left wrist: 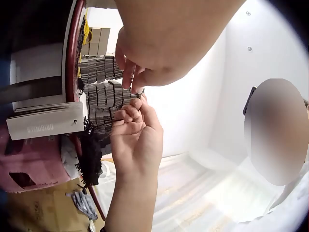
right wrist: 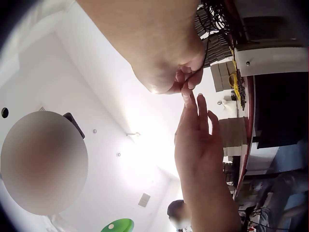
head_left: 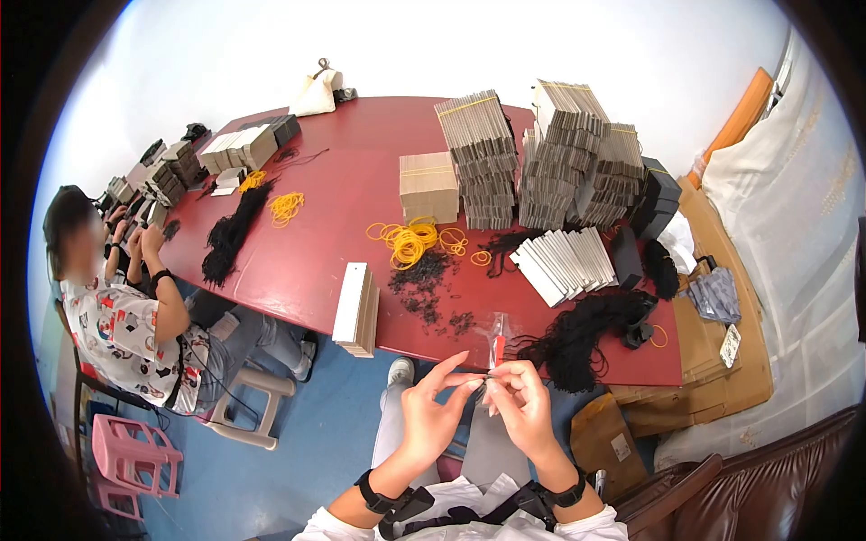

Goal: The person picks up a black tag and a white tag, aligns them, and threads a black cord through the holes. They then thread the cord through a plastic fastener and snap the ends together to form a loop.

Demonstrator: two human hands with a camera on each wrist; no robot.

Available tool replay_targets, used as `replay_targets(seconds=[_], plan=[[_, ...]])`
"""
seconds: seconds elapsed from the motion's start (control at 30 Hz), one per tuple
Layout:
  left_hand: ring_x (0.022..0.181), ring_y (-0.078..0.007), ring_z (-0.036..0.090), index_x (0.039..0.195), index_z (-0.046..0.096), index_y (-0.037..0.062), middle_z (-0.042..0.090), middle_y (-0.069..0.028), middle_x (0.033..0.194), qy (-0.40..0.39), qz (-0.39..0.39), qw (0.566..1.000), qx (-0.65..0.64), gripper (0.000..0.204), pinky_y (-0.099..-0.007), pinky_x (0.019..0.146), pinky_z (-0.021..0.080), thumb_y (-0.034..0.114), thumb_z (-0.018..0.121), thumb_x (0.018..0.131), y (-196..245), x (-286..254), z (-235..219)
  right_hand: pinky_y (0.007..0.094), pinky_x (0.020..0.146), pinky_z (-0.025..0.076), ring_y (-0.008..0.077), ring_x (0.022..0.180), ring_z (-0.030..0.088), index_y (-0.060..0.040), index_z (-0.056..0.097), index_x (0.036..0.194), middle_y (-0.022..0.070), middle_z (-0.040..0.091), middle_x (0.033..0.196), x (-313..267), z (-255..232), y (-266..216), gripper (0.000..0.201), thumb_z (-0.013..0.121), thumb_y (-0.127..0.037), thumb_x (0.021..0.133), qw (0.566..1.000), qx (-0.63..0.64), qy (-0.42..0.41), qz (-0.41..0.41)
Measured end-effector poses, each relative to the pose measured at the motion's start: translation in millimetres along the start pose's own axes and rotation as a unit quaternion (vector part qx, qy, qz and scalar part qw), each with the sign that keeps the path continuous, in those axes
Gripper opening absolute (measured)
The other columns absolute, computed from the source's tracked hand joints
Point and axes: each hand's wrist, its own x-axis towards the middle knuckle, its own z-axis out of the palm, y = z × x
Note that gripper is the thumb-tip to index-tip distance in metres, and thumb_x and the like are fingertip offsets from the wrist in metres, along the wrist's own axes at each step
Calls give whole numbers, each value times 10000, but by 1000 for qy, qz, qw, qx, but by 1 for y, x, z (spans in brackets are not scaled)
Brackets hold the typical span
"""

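In the head view my left hand [head_left: 428, 413] and right hand [head_left: 525, 410] meet fingertip to fingertip above my lap, near the table's front edge. A thin black cord [right wrist: 206, 50] runs along the right hand's fingers to the joined fingertips in the right wrist view. Thumb and forefinger of each hand pinch it there; its ends are hidden by the fingers. Below the hands, in the left wrist view, is a block of white cards [left wrist: 46, 124] with a small hole and printed lettering.
The red table [head_left: 361, 171] carries stacked grey cards [head_left: 478, 162], yellow rubber bands [head_left: 410, 243], small black pieces [head_left: 424, 288], fanned white cards [head_left: 564, 266] and black cord bundles [head_left: 577, 338]. A white card stack [head_left: 356, 311] overhangs the front edge. Another person [head_left: 126, 316] sits at left.
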Motion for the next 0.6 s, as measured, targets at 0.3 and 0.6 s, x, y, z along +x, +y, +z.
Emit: replay_targets(seconds=[0.3,0.6], plan=[[871,-111,662,1203,602,-2,732,-90,917,9,13,1000,20,378,-276,838,495,28,690,836,-5,-1,1,206,580,463,73,675,570,-15,491,1080,59,609,807,-1,2,0,166,562,-33,931,999,43,15,-29],[856,-154,691,1219,600,53,730,-90,931,5,33,999,26,408,-294,821,510,21,694,823,-3,-3,2,208,597,475,78,674,580,-9,517,1033,58,615,813,-2,-1,7,112,561,-36,934,1000,24,8,-10]])
